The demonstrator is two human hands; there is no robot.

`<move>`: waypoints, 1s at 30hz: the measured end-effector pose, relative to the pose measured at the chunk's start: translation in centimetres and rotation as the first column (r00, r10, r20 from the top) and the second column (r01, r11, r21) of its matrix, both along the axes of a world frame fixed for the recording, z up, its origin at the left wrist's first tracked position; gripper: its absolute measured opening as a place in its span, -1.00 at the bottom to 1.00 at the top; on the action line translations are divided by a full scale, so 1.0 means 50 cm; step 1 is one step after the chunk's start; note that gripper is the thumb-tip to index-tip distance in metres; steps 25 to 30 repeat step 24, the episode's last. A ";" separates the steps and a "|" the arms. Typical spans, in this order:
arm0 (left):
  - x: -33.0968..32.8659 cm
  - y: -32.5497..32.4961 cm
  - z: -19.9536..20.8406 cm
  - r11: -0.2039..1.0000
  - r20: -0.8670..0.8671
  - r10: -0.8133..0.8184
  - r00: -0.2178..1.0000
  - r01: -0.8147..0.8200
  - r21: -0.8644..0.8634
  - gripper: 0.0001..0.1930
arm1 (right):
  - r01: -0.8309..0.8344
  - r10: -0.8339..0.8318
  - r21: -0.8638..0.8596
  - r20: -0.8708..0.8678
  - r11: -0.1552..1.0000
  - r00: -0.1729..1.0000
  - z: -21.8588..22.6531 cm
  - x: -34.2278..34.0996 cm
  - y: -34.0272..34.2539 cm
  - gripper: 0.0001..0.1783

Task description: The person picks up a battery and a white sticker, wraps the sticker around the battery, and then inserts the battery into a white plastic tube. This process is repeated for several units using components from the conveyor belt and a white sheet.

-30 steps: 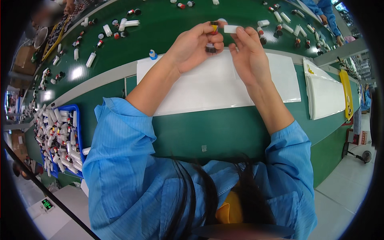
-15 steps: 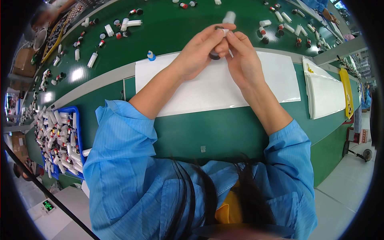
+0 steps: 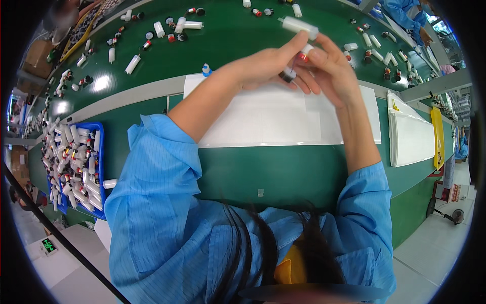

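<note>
Both of my hands are raised close together over the far edge of a white sheet (image 3: 263,121). My left hand (image 3: 268,63) curls palm-down around a round black-and-clear cap (image 3: 287,75), which shows below its fingers. Between the thumb and fingers of my right hand (image 3: 334,68) is a small white-and-red part (image 3: 305,52). A translucent white cylinder (image 3: 298,26) with a thin tip lies just beyond, at my left thumb and right index fingertip. Whether a finger grips it or only touches it, I cannot tell.
Scattered white cylinders and caps lie on the green belt (image 3: 228,43). A blue basket (image 3: 101,152) full of similar parts stands at left. A small blue-topped bottle (image 3: 206,70) is beside the sheet. At right are stacked white sheets (image 3: 411,134) and a yellow strip (image 3: 438,137).
My hands have moved right and turned, with the fingers more spread. The white-and-red part and the whole cylinder now show. The view has shifted slightly.
</note>
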State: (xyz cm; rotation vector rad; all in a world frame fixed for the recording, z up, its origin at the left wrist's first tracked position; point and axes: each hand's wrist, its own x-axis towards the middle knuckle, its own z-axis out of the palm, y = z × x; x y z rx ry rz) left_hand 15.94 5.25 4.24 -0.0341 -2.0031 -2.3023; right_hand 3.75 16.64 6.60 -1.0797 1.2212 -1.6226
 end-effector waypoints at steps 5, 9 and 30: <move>-0.093 -0.145 0.026 0.237 -0.165 0.470 0.867 -0.304 -0.923 -0.36 | 0.267 -0.227 0.057 -0.379 0.962 0.897 0.049 -0.190 -0.008 -0.46; -0.153 -0.193 -0.004 -0.067 -0.371 0.522 0.768 -0.396 -0.916 -0.45 | 0.523 -0.262 0.154 -0.727 0.838 0.634 0.032 -0.193 -0.001 -0.44; -0.022 -0.202 0.008 0.034 -0.137 0.668 0.731 -0.214 -0.976 -0.53 | 0.244 0.108 0.104 -0.994 0.964 -0.004 -0.051 0.107 0.161 -0.56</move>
